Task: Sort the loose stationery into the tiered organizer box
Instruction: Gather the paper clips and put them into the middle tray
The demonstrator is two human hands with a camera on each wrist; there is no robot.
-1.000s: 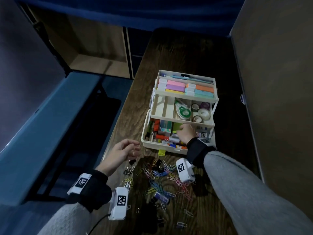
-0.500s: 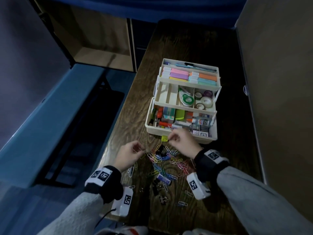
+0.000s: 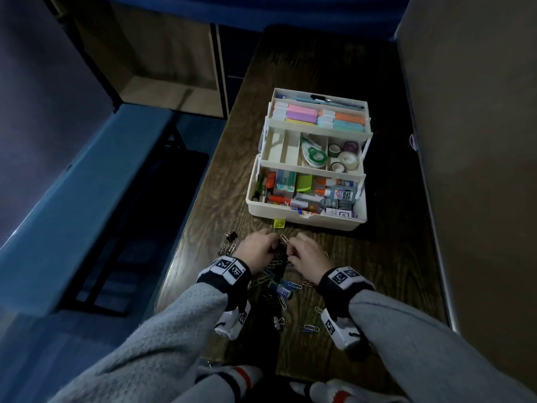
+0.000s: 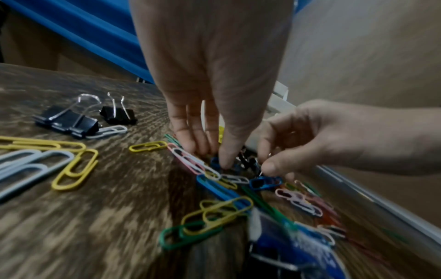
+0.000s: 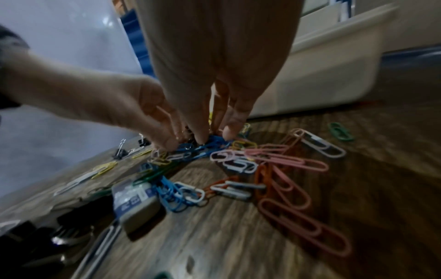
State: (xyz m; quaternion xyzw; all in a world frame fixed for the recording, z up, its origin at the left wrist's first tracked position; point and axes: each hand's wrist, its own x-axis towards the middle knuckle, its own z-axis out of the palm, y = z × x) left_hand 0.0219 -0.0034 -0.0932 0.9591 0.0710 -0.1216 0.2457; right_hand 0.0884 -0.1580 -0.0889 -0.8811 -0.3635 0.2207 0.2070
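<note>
While the tiered organizer box (image 3: 308,216) stands open at the far side of the wooden table (image 3: 392,271), its three levels already stocked, both hands have come back to the heap of paper clips (image 3: 270,274) just near of it.

At the far left of the heap, two black binder clips (image 4: 71,120) lie untouched.

Next, the left hand (image 3: 255,248) has closed in from the table edge, where it hung half a second ago; its fingertips (image 4: 224,160) now press down into the tangle, bunched together. Whether they already pinch a clip I cannot tell.

Right of it, almost touching, the right hand (image 3: 308,255) has left the bottom tray it was reaching into a second ago. Its fingers (image 5: 200,132) are curled down onto blue clips; a firm hold is not visible.

This suggests the last item is delivered and the clips are next, probably for the empty left compartments of the middle tier. Clips hook together, so lifting one may drag others.
</note>
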